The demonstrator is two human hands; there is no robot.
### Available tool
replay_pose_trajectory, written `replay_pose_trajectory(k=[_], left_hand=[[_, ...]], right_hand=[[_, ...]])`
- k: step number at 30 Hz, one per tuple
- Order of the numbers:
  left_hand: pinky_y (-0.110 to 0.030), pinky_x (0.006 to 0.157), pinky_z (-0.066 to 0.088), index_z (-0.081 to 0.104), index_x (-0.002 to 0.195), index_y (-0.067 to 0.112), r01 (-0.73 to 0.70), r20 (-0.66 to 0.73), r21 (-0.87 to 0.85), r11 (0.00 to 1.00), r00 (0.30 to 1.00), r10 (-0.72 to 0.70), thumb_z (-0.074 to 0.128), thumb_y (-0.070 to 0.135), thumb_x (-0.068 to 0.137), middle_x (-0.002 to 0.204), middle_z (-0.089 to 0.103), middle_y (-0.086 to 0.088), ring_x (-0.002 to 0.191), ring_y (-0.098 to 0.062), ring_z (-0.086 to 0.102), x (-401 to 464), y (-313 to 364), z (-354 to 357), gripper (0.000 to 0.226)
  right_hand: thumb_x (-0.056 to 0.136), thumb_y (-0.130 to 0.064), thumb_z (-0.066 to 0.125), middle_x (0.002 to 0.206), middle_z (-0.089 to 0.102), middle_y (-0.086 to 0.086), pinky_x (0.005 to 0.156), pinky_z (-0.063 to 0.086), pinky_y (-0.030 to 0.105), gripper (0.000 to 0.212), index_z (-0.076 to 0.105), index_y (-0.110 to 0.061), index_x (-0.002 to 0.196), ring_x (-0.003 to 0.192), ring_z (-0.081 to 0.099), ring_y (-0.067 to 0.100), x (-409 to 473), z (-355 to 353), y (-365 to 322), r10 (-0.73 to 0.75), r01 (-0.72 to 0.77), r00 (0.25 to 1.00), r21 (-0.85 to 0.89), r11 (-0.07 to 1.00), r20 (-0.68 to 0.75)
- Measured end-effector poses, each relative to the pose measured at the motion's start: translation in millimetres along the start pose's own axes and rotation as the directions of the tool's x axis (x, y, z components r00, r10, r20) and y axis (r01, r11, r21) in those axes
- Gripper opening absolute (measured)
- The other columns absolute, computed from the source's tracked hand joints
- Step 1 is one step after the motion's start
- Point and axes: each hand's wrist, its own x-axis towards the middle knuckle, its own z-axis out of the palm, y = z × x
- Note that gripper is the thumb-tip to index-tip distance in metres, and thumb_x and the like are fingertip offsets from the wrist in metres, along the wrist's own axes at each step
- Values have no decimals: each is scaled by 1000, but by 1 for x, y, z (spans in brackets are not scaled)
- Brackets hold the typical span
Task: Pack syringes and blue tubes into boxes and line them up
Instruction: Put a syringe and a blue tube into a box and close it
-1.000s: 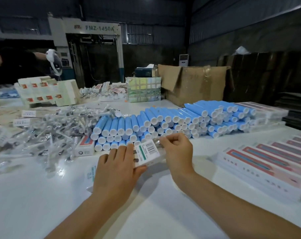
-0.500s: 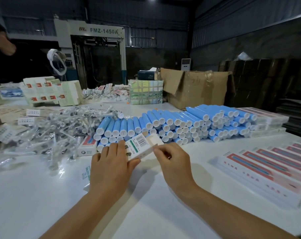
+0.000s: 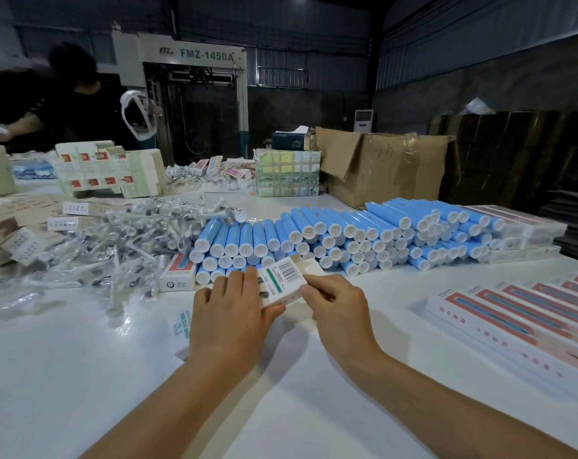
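White table [image 3: 82, 376] is bearing all stock. Blue tubes [image 3: 340, 233] are lying stacked at 12 o'clock of the hands; wrapped syringes [image 3: 115, 246] are heaped at 10 o'clock; finished boxes [image 3: 519, 323] are lying in a row at 3 o'clock. Left hand [image 3: 229, 321] is gripping the box [image 3: 282, 281], fingers over top, thumb beneath. Right hand [image 3: 339, 309] is pinching its near end with curled fingers.

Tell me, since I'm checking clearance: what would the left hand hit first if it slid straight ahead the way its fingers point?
Probably the stacked blue tubes with white caps just beyond the left hand; depth is unclear.
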Motion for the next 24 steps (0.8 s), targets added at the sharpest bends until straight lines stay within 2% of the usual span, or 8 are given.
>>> replay_pose_trajectory(k=[3, 7, 9, 11, 13, 15, 18, 24], left_hand=[[-33, 96, 29, 20, 147, 18, -23, 11, 9, 1000, 1000, 23, 25, 63, 92, 137, 40, 4, 123, -19, 38, -2, 0, 1, 71], [-33, 96, 29, 21, 146, 18, -51, 17, 27, 998, 999, 50, 26, 64, 91, 136, 40, 2, 121, -20, 39, -4, -2, 0, 72], [-32, 96, 29, 21, 146, 18, -63, 19, 37, 997, 998, 62, 26, 64, 91, 137, 40, 2, 122, -19, 38, -4, -2, -1, 72], [-33, 97, 28, 20, 147, 17, -82, 24, 46, 996, 996, 81, 27, 64, 92, 138, 39, 2, 123, -20, 38, -4, -1, -3, 73], [-33, 98, 27, 18, 147, 17, -109, 34, 77, 991, 994, 106, 28, 65, 91, 138, 38, 1, 123, -20, 37, -6, 1, -4, 74], [-34, 98, 27, 18, 146, 16, -133, 42, 110, 985, 991, 129, 28, 66, 91, 137, 38, 0, 122, -21, 37, -7, 3, -4, 75], [-34, 98, 28, 19, 145, 16, -139, 50, 118, 983, 990, 134, 28, 66, 91, 136, 39, 0, 121, -21, 38, -7, 4, -5, 75], [-34, 94, 29, 21, 142, 15, -133, 39, 111, 985, 991, 130, 27, 64, 92, 132, 40, 0, 116, -20, 39, -12, 5, -3, 69]], right_hand=[[88, -9, 62, 83, 63, -6, 56, 41, 10, 26, 70, -29, 74, 66, 57, -4, -1, -2, 0, -43, 43, 999, -45, 998, 7], [88, -9, 63, 80, 63, -2, 58, 41, 12, 21, 70, -20, 72, 64, 55, 2, 0, -4, 1, -46, 47, 999, -108, 993, 15], [89, -8, 61, 80, 64, -3, 60, 44, 13, 19, 72, -21, 96, 68, 56, 6, 2, -5, 2, -17, 19, 1000, -85, 996, 26], [90, -6, 57, 70, 56, -4, 61, 45, 13, 46, 53, -22, 133, 68, 54, 6, 5, -4, 4, 22, -17, 999, -99, 995, 47], [90, -7, 54, 60, 50, -11, 60, 46, 14, 62, 34, -26, 145, 63, 52, 2, 7, -3, 5, 58, -48, 996, -136, 989, 73], [90, -7, 52, 62, 55, -16, 68, 52, 23, 50, 48, -27, 136, 70, 59, 2, 9, -3, 5, 94, -83, 993, -139, 987, 76], [88, -6, 55, 82, 68, -7, 78, 56, 37, 22, 63, -26, 93, 87, 68, 14, 8, -2, 5, 123, -119, 992, -82, 989, 40], [90, -2, 50, 90, 70, -5, 79, 54, 34, 25, 66, -21, 85, 90, 66, 15, 3, 4, 4, 128, -125, 990, -58, 991, 57]])
